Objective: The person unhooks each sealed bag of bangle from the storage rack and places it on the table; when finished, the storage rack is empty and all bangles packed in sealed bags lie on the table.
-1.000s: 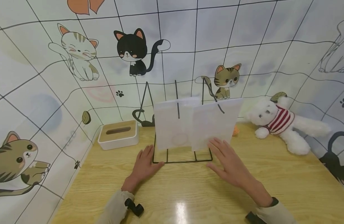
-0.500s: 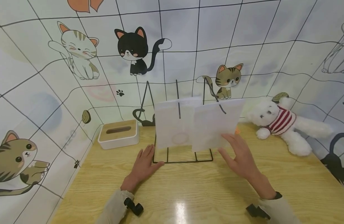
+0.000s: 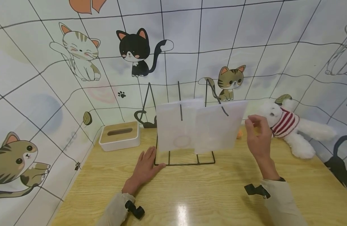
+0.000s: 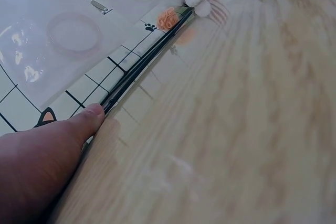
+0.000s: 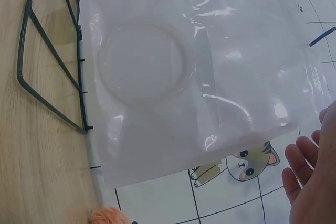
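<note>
Two translucent white plastic bags hang from the hooks of a black wire rack. The left bag partly overlaps the right bag. A pale ring shape shows through the right bag in the right wrist view. My left hand rests on the table at the rack's front left corner, and its thumb touches the base wire in the left wrist view. Raised to the right of the right bag, my right hand has loosely bent fingers and holds nothing; a small gap separates it from the bag.
A white tissue box with a wooden lid stands left of the rack. At the back right a white plush bear in a striped shirt leans against the cat-print wall covering. An orange fluffy thing lies behind the right bag.
My right hand has left the lower part of the right bag, moving up and to the right, and its fingers have bent. My left hand has stayed in place.
</note>
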Motion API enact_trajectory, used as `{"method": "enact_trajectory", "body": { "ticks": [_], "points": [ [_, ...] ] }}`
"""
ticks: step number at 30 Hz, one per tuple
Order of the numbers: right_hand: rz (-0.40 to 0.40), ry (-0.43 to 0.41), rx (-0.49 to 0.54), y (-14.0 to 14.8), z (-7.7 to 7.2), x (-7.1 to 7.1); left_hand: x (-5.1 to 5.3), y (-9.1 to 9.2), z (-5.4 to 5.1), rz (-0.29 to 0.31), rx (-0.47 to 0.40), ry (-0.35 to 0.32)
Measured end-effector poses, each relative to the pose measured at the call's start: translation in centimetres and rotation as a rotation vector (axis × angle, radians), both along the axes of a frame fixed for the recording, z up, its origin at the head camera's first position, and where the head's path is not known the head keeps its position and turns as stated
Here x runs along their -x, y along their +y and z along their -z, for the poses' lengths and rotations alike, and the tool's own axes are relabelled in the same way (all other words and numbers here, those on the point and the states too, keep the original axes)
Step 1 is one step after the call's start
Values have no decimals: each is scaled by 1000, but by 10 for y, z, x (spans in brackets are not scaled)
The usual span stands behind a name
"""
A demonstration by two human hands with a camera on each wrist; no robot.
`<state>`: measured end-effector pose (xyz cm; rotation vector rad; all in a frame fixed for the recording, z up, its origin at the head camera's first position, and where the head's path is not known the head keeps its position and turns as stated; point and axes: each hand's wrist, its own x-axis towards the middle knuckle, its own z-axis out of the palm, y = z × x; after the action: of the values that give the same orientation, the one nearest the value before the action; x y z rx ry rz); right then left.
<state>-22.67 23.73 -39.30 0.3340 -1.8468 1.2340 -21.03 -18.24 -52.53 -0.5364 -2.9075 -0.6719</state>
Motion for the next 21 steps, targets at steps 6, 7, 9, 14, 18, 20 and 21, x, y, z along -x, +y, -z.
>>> {"method": "enact_trajectory", "body": {
  "ticks": [6, 7, 9, 14, 18, 20, 21],
  "points": [
    [29, -133, 23, 3, -1, -2, 1, -1, 2, -7, 21, 28],
    [31, -150, 23, 3, -1, -1, 1, -1, 2, -11, 23, 28],
    [25, -171, 17, 2, -1, -1, 1, -2, 2, -15, 22, 29],
    [8, -154, 2, 2, 1, 1, -1, -1, 0, -4, -5, 32],
    [18, -175, -1, 3, 4, 2, -2, 0, -2, -2, -7, 35],
    [20, -199, -6, 3, 3, 2, -2, 1, -2, -3, -7, 41],
    [24, -212, -10, 3, 3, 1, -2, 1, -2, -3, -7, 42]
  ]
}}
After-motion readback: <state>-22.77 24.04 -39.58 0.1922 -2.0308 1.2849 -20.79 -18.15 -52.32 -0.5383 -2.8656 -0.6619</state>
